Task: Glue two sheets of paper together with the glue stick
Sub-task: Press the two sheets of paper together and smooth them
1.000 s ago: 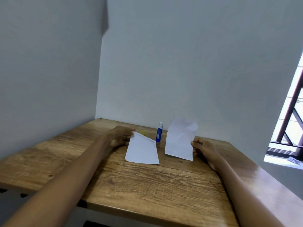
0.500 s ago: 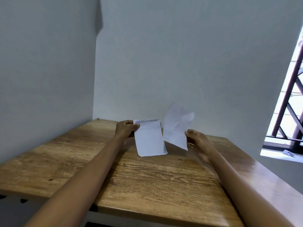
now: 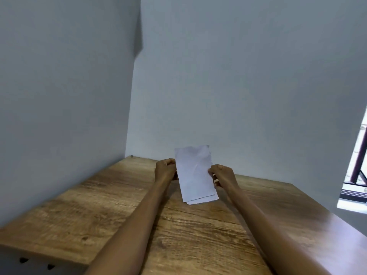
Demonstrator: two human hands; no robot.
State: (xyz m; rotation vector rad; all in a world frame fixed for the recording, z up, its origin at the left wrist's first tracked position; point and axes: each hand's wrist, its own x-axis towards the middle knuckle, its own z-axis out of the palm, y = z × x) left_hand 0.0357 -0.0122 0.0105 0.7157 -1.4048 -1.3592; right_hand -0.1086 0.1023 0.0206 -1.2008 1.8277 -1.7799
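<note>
From my feed, the brown wood-grain table fills the lower frame, and two bare forearms run up from the bottom edge toward the centre. Just above centre-bottom, the left hand pinches the left edge of the two white paper sheets, fingers curled around it. The right hand grips the right edge the same way. The sheets are stacked face to face, slightly offset at the bottom, tilted up with their lower edge on or near the tabletop; I cannot tell which. Beyond them stands the pale grey wall, and a window shows at the right edge.
</note>
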